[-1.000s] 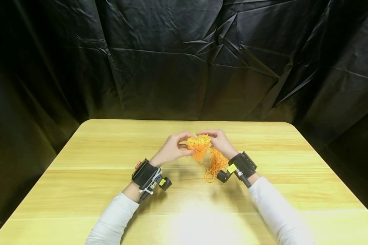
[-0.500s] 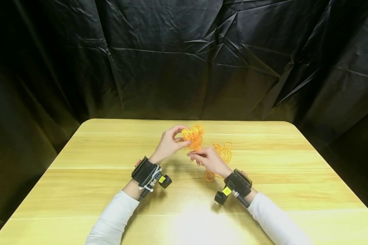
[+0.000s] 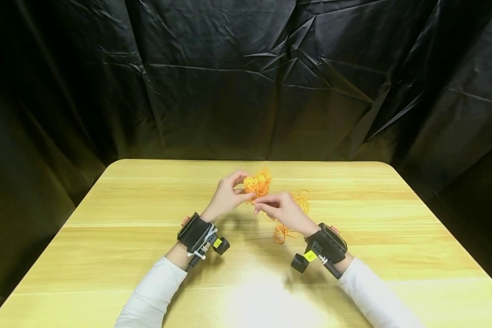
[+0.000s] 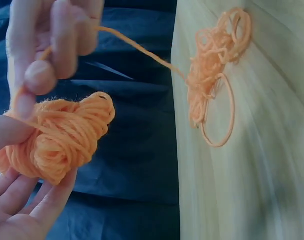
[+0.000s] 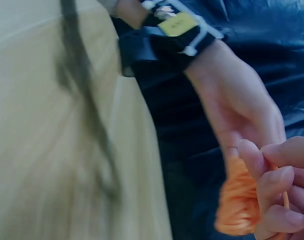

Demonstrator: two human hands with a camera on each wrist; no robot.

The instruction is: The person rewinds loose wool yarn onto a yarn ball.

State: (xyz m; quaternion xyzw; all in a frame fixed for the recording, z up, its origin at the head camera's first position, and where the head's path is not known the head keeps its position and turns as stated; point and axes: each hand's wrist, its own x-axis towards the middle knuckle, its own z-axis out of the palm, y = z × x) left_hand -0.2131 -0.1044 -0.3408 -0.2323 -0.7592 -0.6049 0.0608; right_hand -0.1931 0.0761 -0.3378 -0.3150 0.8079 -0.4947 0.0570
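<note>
My left hand [image 3: 226, 196] grips a bundle of orange yarn [image 3: 257, 183] between thumb and fingers, held up over the table. In the left wrist view the wound yarn bundle [image 4: 66, 132] lies across the fingers, with the thumb pressing on its near side. Close by the left thumb, my right hand [image 3: 284, 212] pinches a strand of the same yarn. That strand [image 4: 141, 49] runs from the right fingers down to a loose tangle of yarn [image 4: 212, 70] on the table. Seen from the right wrist, the right fingertips [image 5: 274, 177] partly cover the bundle.
The wooden table [image 3: 106, 255] has rounded far corners. Behind it hangs a creased black sheet [image 3: 213, 109]. Each wrist wears a black strap with a small camera [image 3: 220, 246]. The loose tangle lies partly hidden behind the right hand.
From the bundle's far right side, my right hand has come round to its near lower side, now pinching the strand. The left hand has shifted slightly left and away with the bundle.
</note>
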